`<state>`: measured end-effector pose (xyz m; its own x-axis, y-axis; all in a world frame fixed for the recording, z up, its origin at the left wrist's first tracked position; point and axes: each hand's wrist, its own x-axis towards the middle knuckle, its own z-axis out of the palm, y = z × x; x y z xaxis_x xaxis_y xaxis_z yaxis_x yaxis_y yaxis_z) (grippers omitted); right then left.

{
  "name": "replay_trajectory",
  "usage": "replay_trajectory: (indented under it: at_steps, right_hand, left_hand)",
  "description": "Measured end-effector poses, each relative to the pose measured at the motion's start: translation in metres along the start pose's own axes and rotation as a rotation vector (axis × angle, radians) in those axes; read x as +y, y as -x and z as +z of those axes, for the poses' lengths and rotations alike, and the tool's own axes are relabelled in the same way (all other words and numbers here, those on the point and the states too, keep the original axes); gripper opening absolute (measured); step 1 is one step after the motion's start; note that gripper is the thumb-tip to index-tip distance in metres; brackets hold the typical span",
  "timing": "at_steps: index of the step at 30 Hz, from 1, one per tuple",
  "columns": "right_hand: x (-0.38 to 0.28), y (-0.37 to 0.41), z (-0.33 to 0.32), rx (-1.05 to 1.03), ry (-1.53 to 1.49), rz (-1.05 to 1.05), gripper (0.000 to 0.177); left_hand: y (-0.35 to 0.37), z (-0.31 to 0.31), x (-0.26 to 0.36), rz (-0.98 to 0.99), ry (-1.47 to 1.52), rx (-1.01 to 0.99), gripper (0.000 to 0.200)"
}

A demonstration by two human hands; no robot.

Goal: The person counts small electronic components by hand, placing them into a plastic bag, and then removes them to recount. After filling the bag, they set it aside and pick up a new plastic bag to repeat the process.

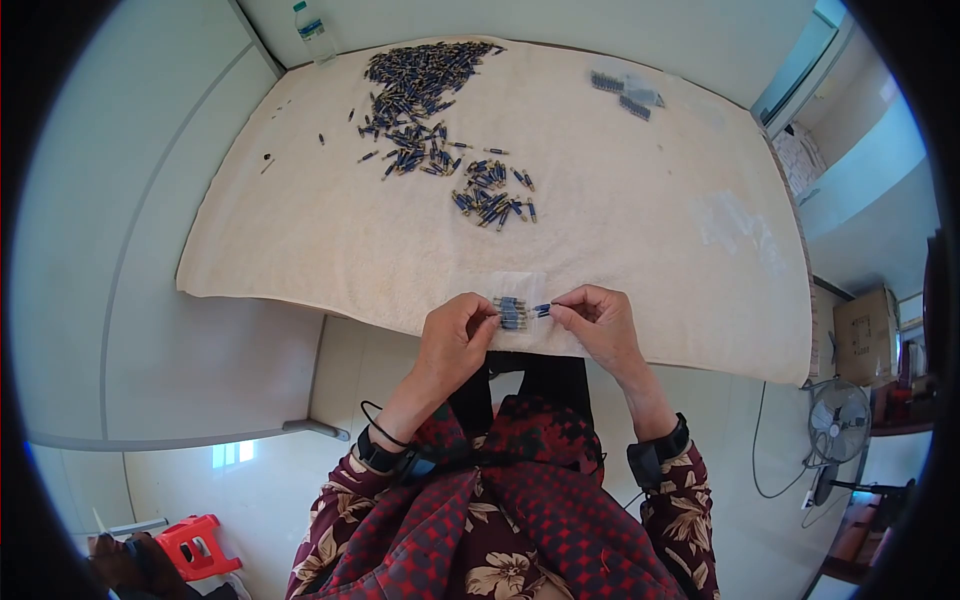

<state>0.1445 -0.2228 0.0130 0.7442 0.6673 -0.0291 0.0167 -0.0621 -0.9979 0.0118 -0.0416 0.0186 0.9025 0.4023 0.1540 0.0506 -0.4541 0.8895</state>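
Observation:
Near the front edge of the table lies a small clear plastic bag (522, 282) with several blue cylindrical connectors with brass-coloured ends (511, 313) inside, side by side. My left hand (455, 335) is closed on the bag's left edge, thumb against fingers. At the bag's right side, my right hand (603, 325) pinches a couple of blue-and-brass connectors (543, 310) between thumb and fingertips. Their exact number is partly hidden by the fingers. Farther back is a small cluster of loose connectors (490, 195), and behind it a large pile of them (420, 85).
A cream cloth (650, 230) covers the table. Filled clear bags (635, 105) lie at the back right, and a plastic bottle (315, 35) stands at the back left. On the floor are a fan (838, 420), a cardboard box (865, 335) and a red stool (197, 547).

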Motion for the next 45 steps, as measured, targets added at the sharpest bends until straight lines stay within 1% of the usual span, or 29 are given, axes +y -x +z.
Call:
replay_trajectory:
  at_steps: [1, 4, 5, 8, 9, 12, 13, 16, 24, 29, 33, 36, 40, 45]
  right_hand:
    - [-0.001, 0.0, 0.0, -0.001, 0.004, -0.004, 0.008]
    - [-0.001, 0.001, 0.002, 0.002, -0.003, -0.01, 0.008]
    - [-0.001, 0.001, 0.002, 0.004, -0.006, -0.015, 0.008]
    - [0.002, 0.001, 0.002, 0.014, -0.017, -0.037, 0.008]
    - [0.004, 0.001, 0.002, 0.019, -0.023, -0.051, 0.008]
    - [0.005, 0.002, 0.001, 0.025, -0.019, -0.071, 0.008]
    - [0.005, 0.002, 0.001, 0.019, -0.003, -0.075, 0.008]
    - [0.004, 0.003, 0.002, 0.019, 0.014, -0.082, 0.007]
    - [0.002, 0.005, 0.001, 0.027, 0.032, -0.064, 0.004]
    - [0.002, 0.006, 0.001, 0.052, 0.059, -0.076, 0.005]
    - [-0.001, 0.006, 0.002, 0.076, 0.047, -0.078, 0.005]
    - [-0.003, 0.003, 0.006, 0.092, 0.028, -0.09, 0.006]
    - [-0.005, 0.001, 0.013, 0.133, 0.016, -0.122, 0.007]
    - [-0.007, 0.0, 0.021, 0.191, 0.092, -0.159, 0.008]
  left_hand:
    - [-0.001, 0.001, 0.005, 0.0, -0.003, -0.004, 0.007]
    - [-0.005, 0.012, 0.022, 0.159, -0.184, 0.017, 0.018]
    - [-0.008, 0.016, 0.026, 0.16, -0.186, 0.012, 0.018]
    - [-0.018, 0.026, 0.034, 0.242, -0.32, -0.005, 0.028]
    - [-0.02, 0.028, 0.035, 0.247, -0.324, -0.01, 0.028]
    - [-0.025, 0.033, 0.035, 0.152, -0.418, -0.111, 0.031]
    - [-0.025, 0.034, 0.034, 0.155, -0.424, -0.119, 0.031]
    - [-0.028, 0.035, 0.032, 0.159, -0.422, -0.068, 0.029]
    - [-0.03, 0.034, 0.035, 0.117, -0.411, -0.097, 0.022]
    - [-0.029, 0.031, 0.031, 0.127, -0.38, -0.108, 0.015]
    - [-0.025, 0.032, 0.028, 0.154, -0.338, -0.076, 0.011]
    - [-0.021, 0.033, 0.028, 0.065, -0.275, -0.063, 0.011]
    - [-0.018, 0.033, 0.025, 0.051, -0.224, -0.035, 0.011]
    - [-0.017, 0.031, 0.021, 0.121, -0.184, -0.011, 0.009]
